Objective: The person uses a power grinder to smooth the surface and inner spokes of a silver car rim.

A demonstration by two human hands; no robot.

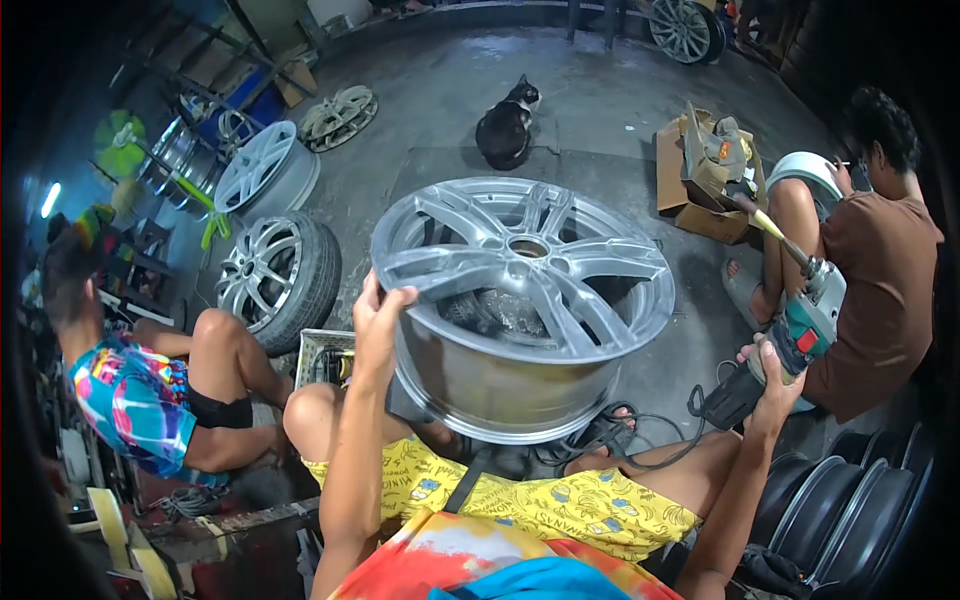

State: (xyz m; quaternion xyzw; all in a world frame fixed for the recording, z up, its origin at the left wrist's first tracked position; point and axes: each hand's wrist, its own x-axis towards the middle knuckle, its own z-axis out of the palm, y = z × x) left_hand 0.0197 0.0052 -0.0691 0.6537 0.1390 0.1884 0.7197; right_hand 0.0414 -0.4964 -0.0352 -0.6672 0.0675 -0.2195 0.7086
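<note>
We look down past our yellow patterned shorts (480, 505) at a silver wheel rim (550, 266), spoked face up, just in front of our knees. Our left hand (380, 312) grips the wheel rim's near left edge, thumb over the lip. Our right hand (772, 385) is closed around a power grinder (806, 322), held to the right of the wheel rim; its slim, pale-tipped attachment (764, 222) points up, apart from the metal. We cannot tell whether the tool is running. A dark cable (665, 462) loops just right of the wheel rim's base.

We judge this to be a pause within grinding or smoothing: the wheel rim is steadied and no contact is being made. The next move seems to call for a firm left hold while the tip is brought down to the spokes at a controlled angle.

Left of the wheel rim sit a co-worker in a bright multicoloured shirt (135, 405) and, farther off, a tyre-fitted wheel (325, 285). To its right, a co-worker in a brown shirt (872, 290) is bent beside a white rim (800, 170); an open cardboard box (680, 180) stands nearer the wheel rim. Beyond the wheel rim, a black-and-white cat (503, 132) sits on the grey floor (590, 115).
</note>
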